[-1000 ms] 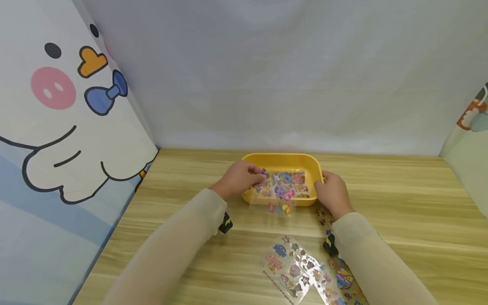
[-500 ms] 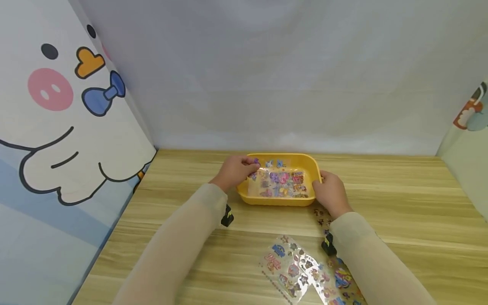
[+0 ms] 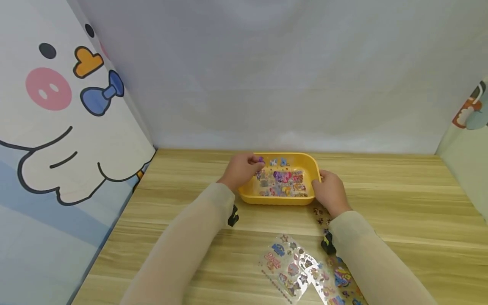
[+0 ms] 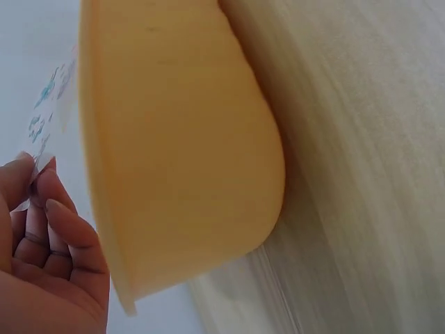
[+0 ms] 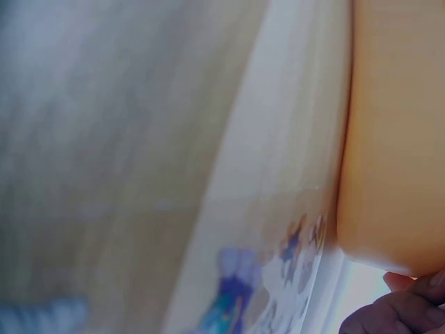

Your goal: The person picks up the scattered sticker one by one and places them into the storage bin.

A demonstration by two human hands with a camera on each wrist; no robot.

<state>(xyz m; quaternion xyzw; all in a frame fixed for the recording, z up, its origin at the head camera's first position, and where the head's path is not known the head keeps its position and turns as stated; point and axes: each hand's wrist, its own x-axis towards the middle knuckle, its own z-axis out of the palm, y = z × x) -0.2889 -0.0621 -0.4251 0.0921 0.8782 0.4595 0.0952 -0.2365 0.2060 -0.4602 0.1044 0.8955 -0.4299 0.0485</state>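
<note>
A yellow plastic tray (image 3: pixel 278 201) stands near the back of the table, with colourful transparent sticker sheets (image 3: pixel 284 188) inside it. My left hand (image 3: pixel 242 170) is at the tray's left end and pinches the edge of a clear sticker sheet between thumb and fingers. In the left wrist view this sheet (image 4: pixel 43 104) stands tilted above the rim, beside the tray's outer wall (image 4: pixel 181 153). My right hand (image 3: pixel 332 192) grips the tray's right rim, its thumb on the near side. Only part of that hand (image 5: pixel 400 313) shows in the right wrist view, below the tray wall.
More clear sticker sheets (image 3: pixel 286 269) lie on the wooden table (image 3: pixel 183 169) in front, some partly under my right forearm. A white cloth (image 3: pixel 286 84) hangs behind the table. On the left is a panel with cartoon figures (image 3: pixel 84 161).
The sheet in my left hand has come back from over the tray's front rim and now lies within the tray. My left hand has risen slightly; my right hand keeps its hold.
</note>
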